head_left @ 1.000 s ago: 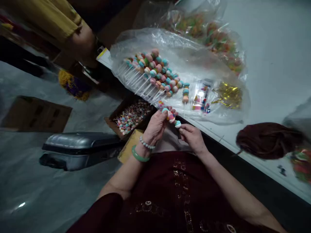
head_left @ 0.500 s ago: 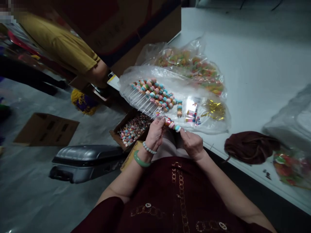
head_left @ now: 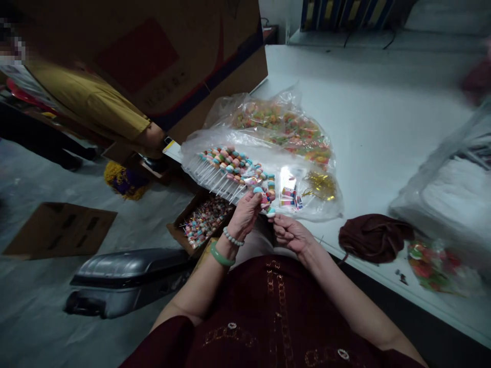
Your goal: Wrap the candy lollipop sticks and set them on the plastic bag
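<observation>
My left hand (head_left: 246,212), with a beaded bracelet and a green bangle at the wrist, pinches a small lollipop-like skewer of macaron-shaped pieces (head_left: 265,198) with a printed label around it. At its lower end, the fingertips of my right hand (head_left: 290,231) are closed at the pale blue-white piece; the stick there is mostly hidden. Just beyond lie many similar macaron skewers (head_left: 233,164) on a clear plastic bag (head_left: 241,137), their white sticks pointing left. Beside them are small printed labels (head_left: 288,196) and a bunch of gold twist ties (head_left: 321,185).
Bags of colourful pieces (head_left: 276,115) lie behind on the white table (head_left: 356,133). Below left, a carton (head_left: 177,236) holds many wrapped skewers. A large cardboard box (head_left: 215,102), grey suitcase (head_left: 126,271), dark red cloth (head_left: 374,237) and a person in a mustard top (head_left: 95,107) are around.
The view has shifted, so the table sits lower and further left. The held skewer has turned to a steeper angle, and a pale blue piece now shows above my left fingertips.
</observation>
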Action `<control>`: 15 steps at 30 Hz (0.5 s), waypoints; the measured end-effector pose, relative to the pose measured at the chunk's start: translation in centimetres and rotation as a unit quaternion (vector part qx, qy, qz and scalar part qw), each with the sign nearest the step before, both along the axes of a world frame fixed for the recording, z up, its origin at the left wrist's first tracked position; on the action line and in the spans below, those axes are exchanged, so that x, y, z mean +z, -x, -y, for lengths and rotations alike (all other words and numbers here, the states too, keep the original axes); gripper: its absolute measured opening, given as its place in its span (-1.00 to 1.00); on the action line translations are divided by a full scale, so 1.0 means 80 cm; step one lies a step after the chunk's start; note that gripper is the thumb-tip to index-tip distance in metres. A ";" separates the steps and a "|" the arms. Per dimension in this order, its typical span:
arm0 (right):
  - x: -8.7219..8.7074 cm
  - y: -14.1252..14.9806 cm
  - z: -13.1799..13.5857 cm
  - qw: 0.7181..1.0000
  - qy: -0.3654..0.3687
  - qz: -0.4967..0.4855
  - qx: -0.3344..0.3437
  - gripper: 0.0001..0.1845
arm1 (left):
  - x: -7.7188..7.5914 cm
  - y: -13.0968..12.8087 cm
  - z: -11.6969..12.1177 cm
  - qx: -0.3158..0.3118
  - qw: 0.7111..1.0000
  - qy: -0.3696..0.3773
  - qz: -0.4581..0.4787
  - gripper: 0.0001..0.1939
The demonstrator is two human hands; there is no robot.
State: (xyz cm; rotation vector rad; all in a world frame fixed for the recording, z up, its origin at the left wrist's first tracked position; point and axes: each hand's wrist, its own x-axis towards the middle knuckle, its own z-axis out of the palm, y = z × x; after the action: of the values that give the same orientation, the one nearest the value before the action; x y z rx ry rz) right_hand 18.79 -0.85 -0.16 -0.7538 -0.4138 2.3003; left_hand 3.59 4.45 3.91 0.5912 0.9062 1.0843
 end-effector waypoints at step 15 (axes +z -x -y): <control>0.016 0.016 -0.017 0.918 -0.187 0.344 -0.058 -0.76 | 0.004 0.013 -0.006 -0.004 1.000 0.002 0.008 -0.64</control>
State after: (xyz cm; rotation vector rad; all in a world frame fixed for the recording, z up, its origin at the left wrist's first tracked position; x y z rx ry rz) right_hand 17.51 0.50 1.09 -1.3293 -1.0568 1.7050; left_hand 2.58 4.91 4.26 0.5811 0.8906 1.0777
